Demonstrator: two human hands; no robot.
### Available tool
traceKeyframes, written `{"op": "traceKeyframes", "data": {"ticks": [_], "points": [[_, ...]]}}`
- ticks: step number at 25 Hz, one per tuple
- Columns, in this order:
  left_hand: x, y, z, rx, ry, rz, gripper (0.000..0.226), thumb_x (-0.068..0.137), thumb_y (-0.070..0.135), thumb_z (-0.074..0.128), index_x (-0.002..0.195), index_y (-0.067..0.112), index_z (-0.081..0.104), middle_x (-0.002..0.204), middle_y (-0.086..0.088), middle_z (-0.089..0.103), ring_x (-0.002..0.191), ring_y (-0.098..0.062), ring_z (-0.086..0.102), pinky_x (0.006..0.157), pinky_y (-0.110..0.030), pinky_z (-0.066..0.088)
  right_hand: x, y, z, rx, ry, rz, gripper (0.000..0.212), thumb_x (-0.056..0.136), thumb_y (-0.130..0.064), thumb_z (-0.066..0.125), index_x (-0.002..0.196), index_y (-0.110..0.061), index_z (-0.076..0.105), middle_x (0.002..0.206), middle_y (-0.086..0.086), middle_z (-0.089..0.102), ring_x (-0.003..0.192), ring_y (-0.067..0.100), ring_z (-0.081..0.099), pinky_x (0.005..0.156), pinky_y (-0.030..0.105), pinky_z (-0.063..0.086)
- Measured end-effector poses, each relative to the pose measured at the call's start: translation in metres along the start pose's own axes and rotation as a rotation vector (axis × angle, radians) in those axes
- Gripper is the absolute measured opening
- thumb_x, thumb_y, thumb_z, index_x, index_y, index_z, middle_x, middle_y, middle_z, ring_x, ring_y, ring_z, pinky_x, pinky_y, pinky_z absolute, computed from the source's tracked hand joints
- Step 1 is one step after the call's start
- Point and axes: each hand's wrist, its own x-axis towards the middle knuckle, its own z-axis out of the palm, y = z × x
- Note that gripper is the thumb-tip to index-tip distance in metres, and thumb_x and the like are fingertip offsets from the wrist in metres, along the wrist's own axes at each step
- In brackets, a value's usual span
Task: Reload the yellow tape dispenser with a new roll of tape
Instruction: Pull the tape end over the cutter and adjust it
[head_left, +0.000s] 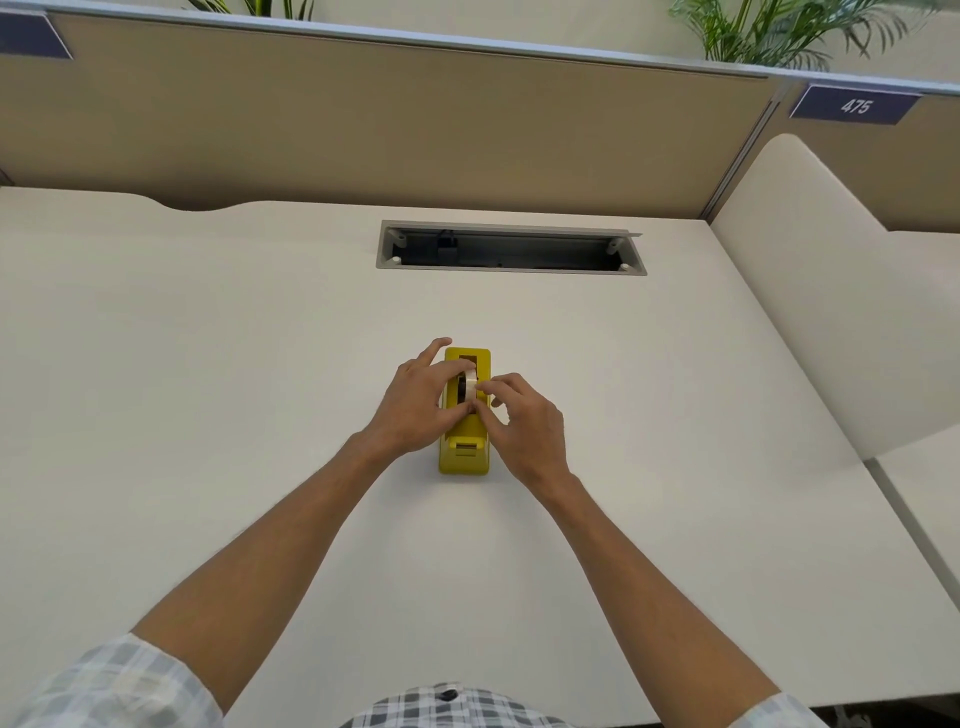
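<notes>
In the head view, the yellow tape dispenser stood near the middle of the pale bench, lengthwise away from the person, with its cutter end towards them and its open well at the far end. The roll of tape sat upright in the dispenser's well, its pale edge rising above the yellow sides.

The left hand wrapped around the roll from the left, thumb and fingers closed on it except for the index finger, which stuck out past the dispenser's far end. The right hand came in from the right, its fingertips pinched together against the near rim of the roll, as if picking at the loose end of the tape. Whether a strip had come free could not be told; it was too small to see.

By my judgement the task was well along: the new roll looked lowered into its seat, though whether its hub had fully dropped into the slots was hidden by the hands. No strip lay across the cutter at the near end, which showed bare yellow. What seemed left was to find the tape's end, draw it forward over the cutter, press it down and let go.

Nothing else lay on the bench beside the open cable tray at the back.
</notes>
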Motion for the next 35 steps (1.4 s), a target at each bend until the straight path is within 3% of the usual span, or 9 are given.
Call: {"op": "traceKeyframes", "data": {"ticks": [8,14,17,24,28,35], "points": [[-0.001,0.001,-0.002,-0.008,0.015,0.008,0.05,0.085,0.045,0.065,0.132,0.029,0.054,0.156,-0.003,0.029,0.135,-0.03,0.038,0.108,-0.046,0.033,0.011,-0.005,-0.001,-0.037,0.013,-0.013,0.014,0.09,-0.031,0.067,0.098,-0.021,0.074,0.095,-0.007,0.07,0.069,0.013,0.062,0.052,0.024,0.044],[0.0,0.003,-0.005,-0.009,0.002,0.001,0.048,0.085,0.043,0.066,0.13,0.03,0.056,0.155,-0.003,0.03,0.134,-0.03,0.038,0.108,-0.046,0.032,0.016,-0.008,-0.005,-0.124,0.055,-0.133,0.002,0.083,-0.017,0.075,0.082,-0.016,0.075,0.084,-0.002,0.071,0.066,0.019,0.064,0.044,0.026,0.044],[0.0,0.003,-0.005,0.0,-0.006,0.005,0.049,0.085,0.044,0.066,0.13,0.03,0.055,0.155,-0.003,0.031,0.135,-0.029,0.038,0.109,-0.046,0.031,0.017,-0.008,-0.006,-0.202,0.045,-0.222,0.006,0.083,-0.011,0.074,0.077,-0.013,0.073,0.081,0.001,0.071,0.064,0.022,0.064,0.041,0.028,0.045],[-0.004,0.002,-0.005,-0.075,-0.014,-0.029,0.05,0.09,0.047,0.058,0.137,0.032,0.048,0.152,0.001,0.035,0.128,-0.026,0.046,0.102,-0.046,0.043,0.023,-0.01,-0.009,-0.219,-0.123,-0.178,0.011,0.096,-0.012,0.056,0.093,-0.009,0.067,0.091,0.004,0.064,0.081,0.022,0.06,0.05,0.034,0.046],[-0.008,0.002,-0.005,-0.202,-0.013,0.025,0.052,0.089,0.034,0.062,0.138,0.027,0.047,0.143,0.005,0.043,0.118,-0.015,0.051,0.096,-0.04,0.05,0.02,-0.01,-0.009,-0.204,-0.19,-0.152,0.014,0.099,-0.016,0.051,0.098,-0.01,0.064,0.097,0.003,0.062,0.087,0.019,0.058,0.057,0.035,0.049],[-0.005,-0.003,-0.003,-0.23,-0.064,-0.009,0.059,0.089,0.012,0.059,0.144,0.022,0.04,0.152,0.0,0.035,0.129,-0.024,0.047,0.105,-0.042,0.044,0.006,-0.012,-0.008,-0.193,-0.195,-0.102,0.02,0.101,-0.023,0.049,0.101,-0.011,0.065,0.098,0.003,0.063,0.088,0.019,0.059,0.061,0.04,0.052]]}}
